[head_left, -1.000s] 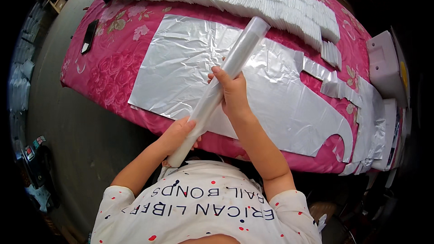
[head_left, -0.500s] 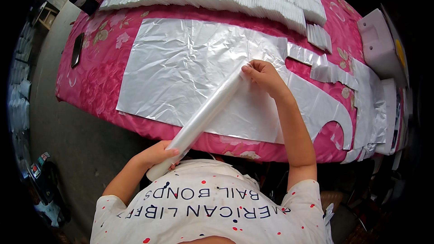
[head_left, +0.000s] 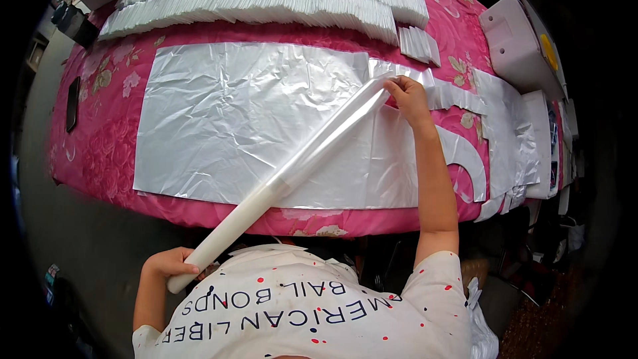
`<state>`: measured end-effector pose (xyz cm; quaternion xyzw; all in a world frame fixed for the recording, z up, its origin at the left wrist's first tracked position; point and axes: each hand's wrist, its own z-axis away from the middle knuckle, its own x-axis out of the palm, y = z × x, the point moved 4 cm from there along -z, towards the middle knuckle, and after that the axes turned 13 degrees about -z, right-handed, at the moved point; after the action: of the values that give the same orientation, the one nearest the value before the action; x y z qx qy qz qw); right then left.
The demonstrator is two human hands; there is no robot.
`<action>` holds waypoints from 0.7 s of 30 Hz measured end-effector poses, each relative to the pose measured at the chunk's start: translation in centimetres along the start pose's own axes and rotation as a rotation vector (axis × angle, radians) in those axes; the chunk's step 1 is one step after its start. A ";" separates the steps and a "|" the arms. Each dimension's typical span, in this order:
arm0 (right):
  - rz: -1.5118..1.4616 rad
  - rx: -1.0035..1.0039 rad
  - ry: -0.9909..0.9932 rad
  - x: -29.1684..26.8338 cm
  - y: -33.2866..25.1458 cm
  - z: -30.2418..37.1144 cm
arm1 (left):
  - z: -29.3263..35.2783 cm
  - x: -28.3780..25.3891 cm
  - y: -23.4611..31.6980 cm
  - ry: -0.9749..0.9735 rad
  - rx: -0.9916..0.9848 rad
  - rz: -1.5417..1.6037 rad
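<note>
A long white plastic roll [head_left: 242, 214] slants across in front of me, from my waist at the lower left up over the table. My left hand [head_left: 171, 262] wraps round its lower end. Glossy see-through film [head_left: 339, 129] covers the upper part, and the lower part looks whiter and more solid. My right hand [head_left: 412, 101] pinches the film's far end between thumb and fingers. Under the roll, a stack of flat, creased silvery-white plastic bags [head_left: 206, 119] lies on the table; cut-out handle shapes show at its right side.
Long rows of folded white plastic pieces [head_left: 266, 10] stand along the table's back. A phone [head_left: 72, 104] and a dark bottle [head_left: 74, 24] are on the left. On the right stand a white box [head_left: 515, 40] and more plastic sheets [head_left: 502, 133]. A pink flowered cloth [head_left: 100, 153] covers the table.
My left hand has moved down and left with the roll's lower end. More of the whiter roll shows below the film. The view has shifted right.
</note>
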<state>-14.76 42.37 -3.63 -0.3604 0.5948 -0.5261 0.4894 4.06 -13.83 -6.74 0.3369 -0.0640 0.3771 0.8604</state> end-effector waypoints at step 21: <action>0.247 0.031 -0.420 11.2 -3.6 -2.6 | -9.3 7.0 20.8 0.608 1.228 -1.661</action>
<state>-20.46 31.85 -2.42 -0.3787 0.5114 -0.3849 0.6685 -6.76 6.40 -0.25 0.5414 0.6015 -0.2895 0.5111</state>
